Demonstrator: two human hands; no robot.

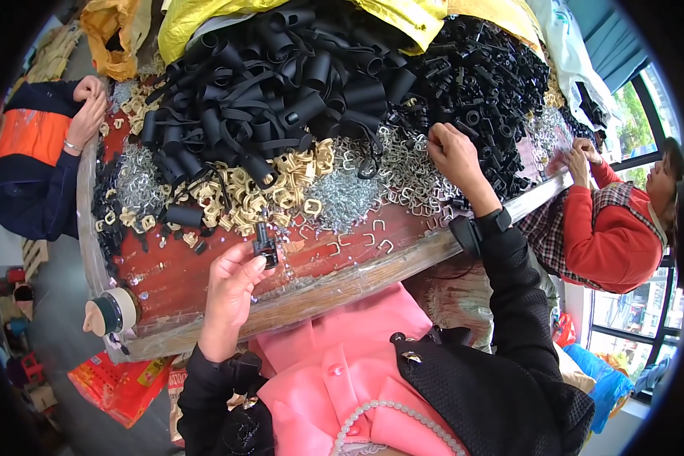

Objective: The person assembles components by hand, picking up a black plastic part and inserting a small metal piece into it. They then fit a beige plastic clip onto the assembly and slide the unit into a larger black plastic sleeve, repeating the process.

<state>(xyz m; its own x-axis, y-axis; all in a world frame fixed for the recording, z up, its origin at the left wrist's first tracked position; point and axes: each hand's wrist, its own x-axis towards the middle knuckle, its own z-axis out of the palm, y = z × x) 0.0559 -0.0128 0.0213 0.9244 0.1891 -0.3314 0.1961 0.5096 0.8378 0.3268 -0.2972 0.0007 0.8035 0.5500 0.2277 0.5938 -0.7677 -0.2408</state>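
My left hand pinches a small black plastic fitting upright between thumb and fingers, above the near part of the red tabletop. Farther off to the right, my right hand is at the pile of U-shaped metal clips, beside the heap of small black plastic parts. Its fingers are curled together, and whatever they hold is hidden. Left of the clips lie a mound of tiny silvery pieces and a pile of cream-coloured plastic rings.
Black tubes with straps are heaped at the back under yellow sacks. A wooden rim edges the table. A lidded jar stands at the left corner. Co-workers sit at left and right.
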